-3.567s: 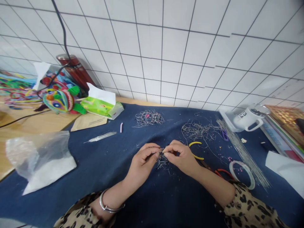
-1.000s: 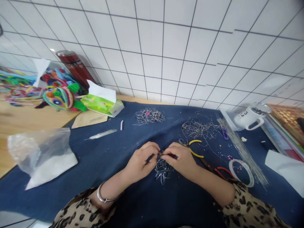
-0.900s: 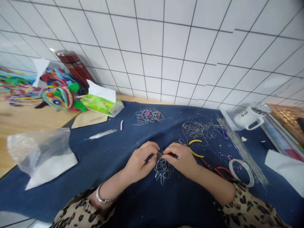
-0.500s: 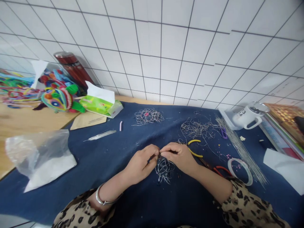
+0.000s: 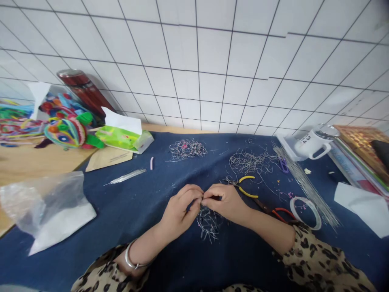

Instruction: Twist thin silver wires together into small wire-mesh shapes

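My left hand and my right hand meet fingertip to fingertip over the dark blue cloth. Both are closed in a pinch at the upper end of a tangled bundle of thin silver wire, which hangs below the fingers with its ends splayed toward me. The exact spot being pinched is hidden by the fingertips. Just beyond my right hand lie yellow-handled pliers. Red-handled pliers rest beside my right forearm, partly covered by it.
Two wire heaps lie farther back. Straight wires, a clear ring-shaped coil and a white mug are at right. A plastic bag of white material, tissues and a red flask stand left.
The view has shifted slightly, so the table things sit a little farther left. My hands keep pinching the wire bundle, the fingertips slightly closer together.
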`<state>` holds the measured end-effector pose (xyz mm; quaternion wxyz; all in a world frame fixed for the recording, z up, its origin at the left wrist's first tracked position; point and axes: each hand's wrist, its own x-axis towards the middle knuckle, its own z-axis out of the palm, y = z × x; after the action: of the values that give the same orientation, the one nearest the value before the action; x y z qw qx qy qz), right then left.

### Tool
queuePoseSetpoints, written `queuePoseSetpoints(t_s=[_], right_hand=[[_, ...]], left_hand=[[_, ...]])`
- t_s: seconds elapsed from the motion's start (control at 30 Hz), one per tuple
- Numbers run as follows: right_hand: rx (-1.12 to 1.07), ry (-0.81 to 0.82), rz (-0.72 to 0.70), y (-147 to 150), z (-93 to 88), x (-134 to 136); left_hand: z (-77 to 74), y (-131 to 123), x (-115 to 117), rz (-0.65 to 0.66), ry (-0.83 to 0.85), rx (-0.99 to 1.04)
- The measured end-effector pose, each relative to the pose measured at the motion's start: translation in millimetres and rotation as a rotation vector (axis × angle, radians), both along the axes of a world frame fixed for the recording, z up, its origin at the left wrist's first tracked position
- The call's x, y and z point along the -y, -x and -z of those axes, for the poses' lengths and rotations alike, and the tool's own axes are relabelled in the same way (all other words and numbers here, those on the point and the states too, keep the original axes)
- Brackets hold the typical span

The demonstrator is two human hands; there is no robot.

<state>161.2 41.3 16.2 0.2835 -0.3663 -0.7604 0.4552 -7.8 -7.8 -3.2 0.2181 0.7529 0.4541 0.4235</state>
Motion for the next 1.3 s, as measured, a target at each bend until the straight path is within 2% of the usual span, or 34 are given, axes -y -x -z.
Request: queuePoseSetpoints(t_s=[0.1,0.23,0.43,0.5,0.67,0.8,0.97,1.13,1.23,1.3], right_hand=[[-0.030,0.066,0.027,1,2.9,1],[-0.112,0.197,0.027,-2,6.3,1],[-0.142,0.204,0.052,-4,10.8,1],[-0.133,0.137,0.066,-4,11.5,2],[-0.079,-0.218,0.045,-4,11.6,4],[-0.075,-0.315,-0.012,-4,10.6,1],[-0.053,-0.235,-0.048,-7,5.6,-6],[0.050,-0.273,-0.059,-9,5.3,-12],[0.111,-0.323,-0.059,-9,7.8,-12],[0.147,-0.335,-0.065,-9,8.7,-12]], left_hand=[[-1.3,-2,0,-0.001,0.111,0.109],[-4.0,-3,-2,0.002,0.394,0.317],[-2.2,-1,-7,0.059,0.632,0.504],[0.0,0,-7,0.057,0.687,0.542],[2.1,0,-6,0.066,0.801,0.600],[-0.1,-1,-6,0.068,0.788,0.603],[-0.2,-3,-5,0.047,0.714,0.637],[2.5,-1,-5,-0.032,0.494,0.656],[2.4,1,-5,0.001,0.389,0.582],[1.7,3,-5,0.039,0.386,0.575]])
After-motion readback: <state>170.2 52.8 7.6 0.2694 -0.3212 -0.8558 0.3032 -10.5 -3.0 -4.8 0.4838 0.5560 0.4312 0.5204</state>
